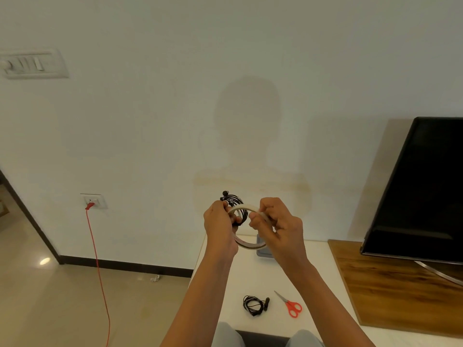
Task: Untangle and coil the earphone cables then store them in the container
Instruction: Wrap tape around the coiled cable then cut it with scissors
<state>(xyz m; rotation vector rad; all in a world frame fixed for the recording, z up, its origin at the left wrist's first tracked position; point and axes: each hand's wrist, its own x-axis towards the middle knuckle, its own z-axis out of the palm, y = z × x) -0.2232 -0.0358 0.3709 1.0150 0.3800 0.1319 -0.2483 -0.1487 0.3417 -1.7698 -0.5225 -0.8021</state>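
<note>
Both hands are raised in front of the wall. My left hand grips a coiled black earphone cable together with the left side of a roll of pale tape. My right hand pinches the tape roll's upper right rim with thumb and fingers. A second coiled black earphone cable lies on the white table below. A grey container stands on the table behind my right hand, mostly hidden.
Red-handled scissors lie right of the coiled earphones. A black TV screen stands on a wooden board at the right. A red cord hangs from a wall socket at the left, above the tiled floor.
</note>
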